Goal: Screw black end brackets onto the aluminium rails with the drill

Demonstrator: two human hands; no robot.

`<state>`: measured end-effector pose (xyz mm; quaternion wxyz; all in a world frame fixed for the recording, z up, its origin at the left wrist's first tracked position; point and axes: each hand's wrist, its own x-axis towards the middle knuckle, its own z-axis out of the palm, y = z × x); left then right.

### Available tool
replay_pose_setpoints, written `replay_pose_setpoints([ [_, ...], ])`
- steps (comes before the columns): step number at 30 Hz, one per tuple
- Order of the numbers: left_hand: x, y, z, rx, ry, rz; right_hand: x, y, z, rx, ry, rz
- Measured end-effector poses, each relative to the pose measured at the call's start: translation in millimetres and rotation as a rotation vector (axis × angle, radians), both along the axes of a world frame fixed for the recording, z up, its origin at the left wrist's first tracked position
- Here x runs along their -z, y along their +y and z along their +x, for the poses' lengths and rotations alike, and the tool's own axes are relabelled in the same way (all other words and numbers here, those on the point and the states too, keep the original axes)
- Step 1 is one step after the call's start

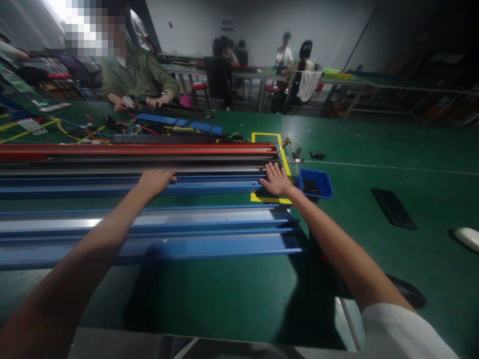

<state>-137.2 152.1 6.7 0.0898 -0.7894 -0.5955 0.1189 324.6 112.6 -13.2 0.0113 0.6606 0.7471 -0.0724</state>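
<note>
Both my arms reach forward over long metal rails on a green table. My left hand (155,179) curls over the top of a dark blue rail (209,187) near its middle, fingers bent down on it. My right hand (276,179) lies at that rail's right end with fingers spread, palm against the end. Nearer to me lies a wider blue rail (209,234) with a silvery channel. Behind the gripped rail lie grey rails and an orange-red rail (149,148).
A small blue bin (325,180) of dark parts stands just right of my right hand, beside yellow floor-tape marking (266,134). A black flat piece (393,208) and a white object (467,238) lie at right. Another person (138,75) works opposite among coloured wires; others sit far back.
</note>
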Motion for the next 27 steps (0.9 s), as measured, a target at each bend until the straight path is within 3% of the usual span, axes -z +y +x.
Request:
replay_pose_setpoints([
  [27, -5.8, 2.1, 5.2, -0.019, 0.006, 0.045, -0.3, 6.2, -5.0, 0.047, -0.008, 0.033],
])
